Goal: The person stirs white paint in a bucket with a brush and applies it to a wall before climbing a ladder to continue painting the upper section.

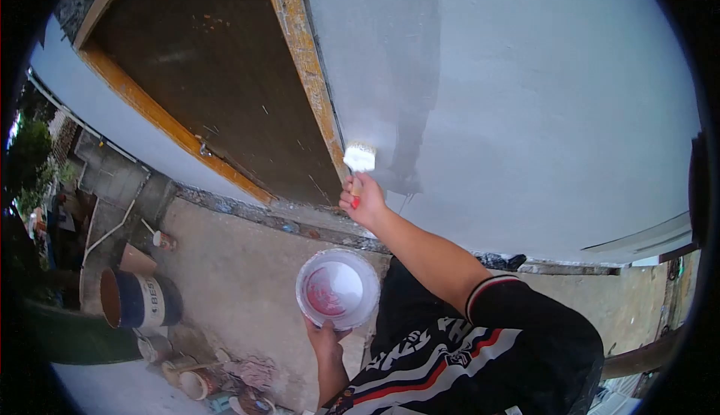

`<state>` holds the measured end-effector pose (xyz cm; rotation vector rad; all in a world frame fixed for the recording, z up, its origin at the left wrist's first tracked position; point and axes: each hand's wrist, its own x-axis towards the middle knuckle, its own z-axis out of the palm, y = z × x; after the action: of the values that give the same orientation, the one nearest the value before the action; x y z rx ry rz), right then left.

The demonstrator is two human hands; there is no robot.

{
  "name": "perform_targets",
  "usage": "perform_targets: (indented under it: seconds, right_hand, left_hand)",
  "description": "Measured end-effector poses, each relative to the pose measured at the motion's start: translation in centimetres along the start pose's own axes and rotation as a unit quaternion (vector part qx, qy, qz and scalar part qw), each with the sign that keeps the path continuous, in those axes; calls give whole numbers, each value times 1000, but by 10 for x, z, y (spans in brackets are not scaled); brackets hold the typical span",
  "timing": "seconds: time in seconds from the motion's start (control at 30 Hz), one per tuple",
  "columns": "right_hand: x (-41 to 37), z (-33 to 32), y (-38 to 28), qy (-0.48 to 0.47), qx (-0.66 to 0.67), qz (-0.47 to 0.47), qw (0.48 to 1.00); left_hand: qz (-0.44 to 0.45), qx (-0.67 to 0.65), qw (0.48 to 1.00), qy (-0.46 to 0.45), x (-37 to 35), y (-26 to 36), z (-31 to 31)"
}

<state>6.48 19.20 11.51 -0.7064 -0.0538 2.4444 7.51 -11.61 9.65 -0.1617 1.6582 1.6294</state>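
Note:
My right hand [361,199] is closed round the handle of a wide paintbrush [360,157]. The brush, coated in white paint, is at the wall beside the door frame's edge. Below it, my left hand [325,334] grips the near side of a round white paint bucket [337,289], whose inside shows white paint and a pinkish-red patch. A darker grey band [411,107] runs down the pale wall [525,107] to the right of the brush.
A brown door [217,77] in a yellow-orange frame [304,59] stands at the upper left. On the concrete floor [225,265] at the left are a blue drum [161,299], a small can [164,241] and several dirty containers [196,383].

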Motion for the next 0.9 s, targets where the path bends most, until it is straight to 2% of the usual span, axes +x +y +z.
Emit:
perform_targets:
  seconds: [0.17, 0.33, 0.47, 0.57, 0.67, 0.77, 0.8, 0.9]
  right_hand:
    - [6, 57, 18, 97, -86, -114, 985]
    - [-20, 70, 39, 80, -160, -190, 965]
    - [6, 60, 41, 135, -121, -83, 980]
    - [20, 56, 29, 159, -192, -100, 963]
    - [-7, 75, 16, 94, -198, -160, 963]
    - [-37, 88, 17, 70, -200, -184, 960]
    - [-40, 83, 25, 74, -213, -220, 949]
    - [-25, 42, 44, 153, -233, -187, 942]
  left_hand:
    - [9, 6, 1000, 22, 2, -1, -5]
    - [3, 21, 1000, 20, 2, 2, -8]
    - [9, 23, 999, 24, 9, -4, -13]
    - [23, 22, 999, 33, 11, -6, -14]
    - [18, 14, 999, 25, 11, -9, -15]
    - [6, 12, 1000, 5, 3, 1, -8]
    - [9, 16, 1000, 4, 4, 0, -7]
    - [11, 22, 1000, -6, 8, -1, -6]
